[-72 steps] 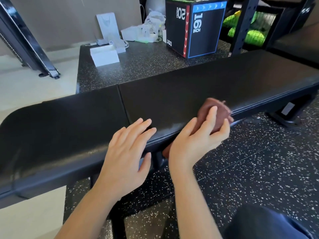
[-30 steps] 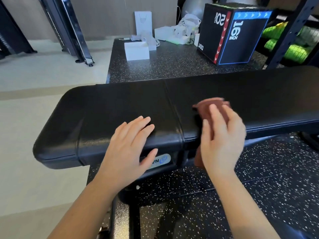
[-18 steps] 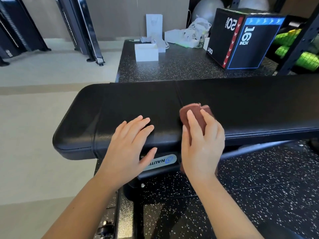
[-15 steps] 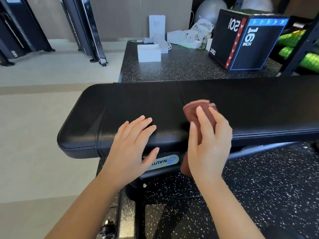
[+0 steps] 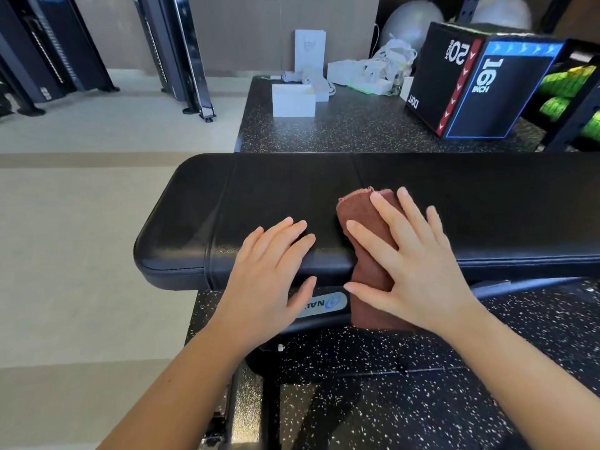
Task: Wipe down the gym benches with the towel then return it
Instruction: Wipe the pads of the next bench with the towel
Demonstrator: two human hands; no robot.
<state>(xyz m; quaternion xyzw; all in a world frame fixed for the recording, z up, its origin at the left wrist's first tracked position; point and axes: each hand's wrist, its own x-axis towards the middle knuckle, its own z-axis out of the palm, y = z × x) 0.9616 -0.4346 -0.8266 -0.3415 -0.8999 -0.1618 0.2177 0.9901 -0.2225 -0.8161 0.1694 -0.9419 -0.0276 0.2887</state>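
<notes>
A black padded gym bench [image 5: 259,196] runs across the view, its rounded end at the left. A reddish-brown towel [image 5: 360,216] lies folded over the bench's near edge and hangs down below it. My right hand [image 5: 412,264] lies flat on the towel with fingers spread and straight, pressing it against the pad. My left hand [image 5: 272,271] rests flat on the bench's near edge just left of the towel, fingers straight, thumb over the side.
Behind the bench stands a black plyo box [image 5: 480,89] marked 16 and 20 inch on speckled rubber matting [image 5: 357,131]. White boxes [image 5: 293,99] and bags sit beyond. Rack uprights [image 5: 191,60] stand at the back left on pale floor.
My right hand has slid the towel leftward along the bench toward its left end, then slightly back right with fingers spreading. My left hand stayed resting on the near edge.
</notes>
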